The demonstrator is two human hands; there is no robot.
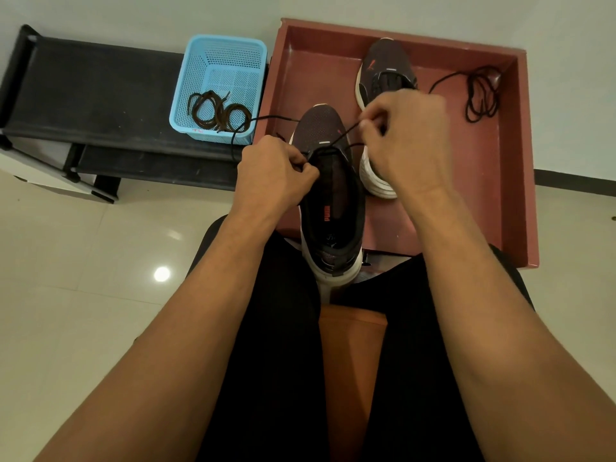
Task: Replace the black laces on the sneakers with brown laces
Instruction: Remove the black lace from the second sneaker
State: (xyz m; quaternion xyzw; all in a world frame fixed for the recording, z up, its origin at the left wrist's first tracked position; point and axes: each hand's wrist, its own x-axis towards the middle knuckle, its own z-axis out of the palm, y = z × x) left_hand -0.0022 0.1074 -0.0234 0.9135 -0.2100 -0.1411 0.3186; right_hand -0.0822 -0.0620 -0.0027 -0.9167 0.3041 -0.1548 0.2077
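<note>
A dark sneaker (330, 201) with a white sole stands between my knees, toe pointing away. My left hand (271, 171) grips the sneaker's left eyelet edge near the tongue. My right hand (403, 138) pinches a black lace (343, 135) that runs from the lowest eyelets; its other end trails left toward the basket. The second dark sneaker (383, 71) lies in the red tray (513, 161), partly behind my right hand. A loose black lace (480, 95) is coiled in the tray's far right corner. Brown laces (216, 111) lie in a blue basket (226, 58).
The blue basket sits on a low black bench (100, 95) to the left. The red tray rests on a glossy tiled floor (83, 261). My legs in black trousers and an orange seat (350, 361) fill the near foreground.
</note>
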